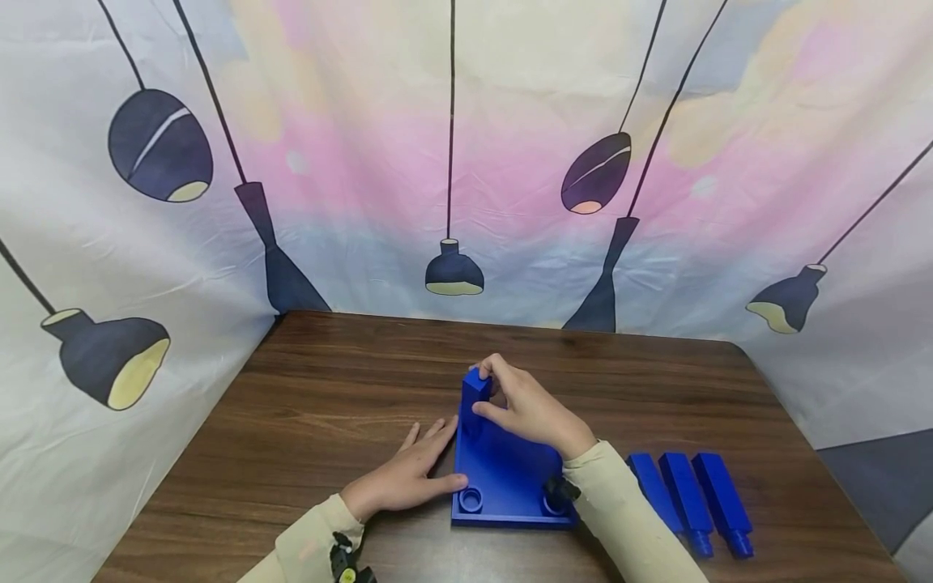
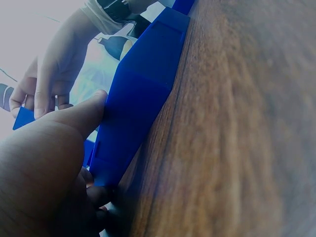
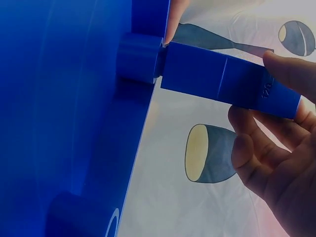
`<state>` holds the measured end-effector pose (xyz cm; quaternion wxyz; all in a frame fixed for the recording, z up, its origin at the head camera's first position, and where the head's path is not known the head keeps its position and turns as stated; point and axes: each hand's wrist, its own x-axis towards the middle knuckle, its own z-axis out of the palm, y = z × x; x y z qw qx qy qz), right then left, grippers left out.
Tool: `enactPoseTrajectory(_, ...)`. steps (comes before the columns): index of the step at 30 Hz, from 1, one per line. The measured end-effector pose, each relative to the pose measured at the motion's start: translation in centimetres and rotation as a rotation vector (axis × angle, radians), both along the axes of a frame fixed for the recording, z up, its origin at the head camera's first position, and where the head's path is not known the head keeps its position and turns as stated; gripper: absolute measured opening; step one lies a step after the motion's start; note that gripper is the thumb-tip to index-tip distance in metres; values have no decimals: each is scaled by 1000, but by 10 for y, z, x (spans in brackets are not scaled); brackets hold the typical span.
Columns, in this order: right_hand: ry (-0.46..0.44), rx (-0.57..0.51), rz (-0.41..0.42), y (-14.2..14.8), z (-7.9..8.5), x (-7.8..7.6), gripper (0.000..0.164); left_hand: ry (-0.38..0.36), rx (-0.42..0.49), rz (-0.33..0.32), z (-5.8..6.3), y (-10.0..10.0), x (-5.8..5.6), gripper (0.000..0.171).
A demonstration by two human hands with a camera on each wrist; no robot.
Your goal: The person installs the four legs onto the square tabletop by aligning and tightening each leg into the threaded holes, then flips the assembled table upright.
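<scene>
A blue square tabletop (image 1: 503, 470) with round corner sockets lies upside down on the wooden table. My right hand (image 1: 535, 413) grips the upper end of a blue leg (image 1: 470, 397) between thumb and fingers. That leg stands upright at the far left corner. In the right wrist view, its narrow end meets the socket (image 3: 138, 57), and the number 120 marks its side. My left hand (image 1: 411, 478) rests along the tabletop's left edge, fingers extended, thumb over the rim beside the near left socket (image 1: 470, 500). My right wrist partly covers the near right socket.
Three more blue legs (image 1: 685, 498) lie side by side on the brown table (image 1: 328, 389), right of my right forearm, their narrow ends toward me. A cloth backdrop (image 1: 510, 162) printed with hanging lamps surrounds the table's far side and both flanks.
</scene>
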<state>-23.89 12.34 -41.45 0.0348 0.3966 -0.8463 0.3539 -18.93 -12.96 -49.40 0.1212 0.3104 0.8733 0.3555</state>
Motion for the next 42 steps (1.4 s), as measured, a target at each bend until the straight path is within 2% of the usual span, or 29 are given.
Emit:
enactPoseTrajectory(35,-32,27,3,1,2,1,37,-8,9,0,2,0,0,90)
enactPoseTrajectory(42,-9,42,8,1,2,1,36,-6,5,4,2,0,0,90)
